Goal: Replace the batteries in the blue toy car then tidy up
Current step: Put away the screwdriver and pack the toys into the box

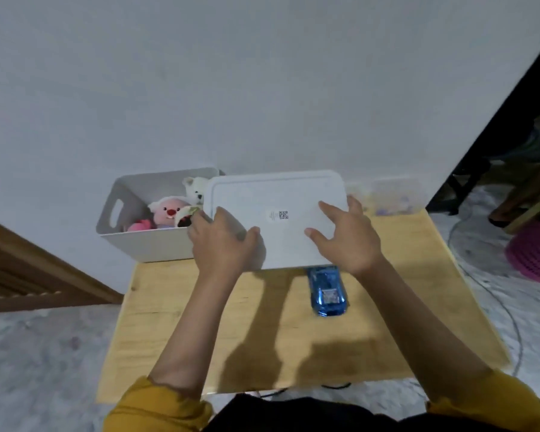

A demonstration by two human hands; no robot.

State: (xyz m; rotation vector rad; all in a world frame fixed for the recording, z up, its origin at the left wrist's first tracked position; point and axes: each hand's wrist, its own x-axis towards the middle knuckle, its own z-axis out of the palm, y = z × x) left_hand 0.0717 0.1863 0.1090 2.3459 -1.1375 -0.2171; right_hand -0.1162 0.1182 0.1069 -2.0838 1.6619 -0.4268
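Head view. Your left hand (223, 241) grips the left edge of a white lid (278, 213), thumb on top; your right hand (345, 236) holds its right side, fingers spread flat on top. The blue toy car (326, 291) lies on the wooden table (175, 322), just below your right wrist, partly under the lid. Judged step: handling the lid by the toy bin (128, 213); next, set it down squarely.

Matt white plastic lid (275, 219), glossy blue toy car (326, 291), pale wood table (175, 322).
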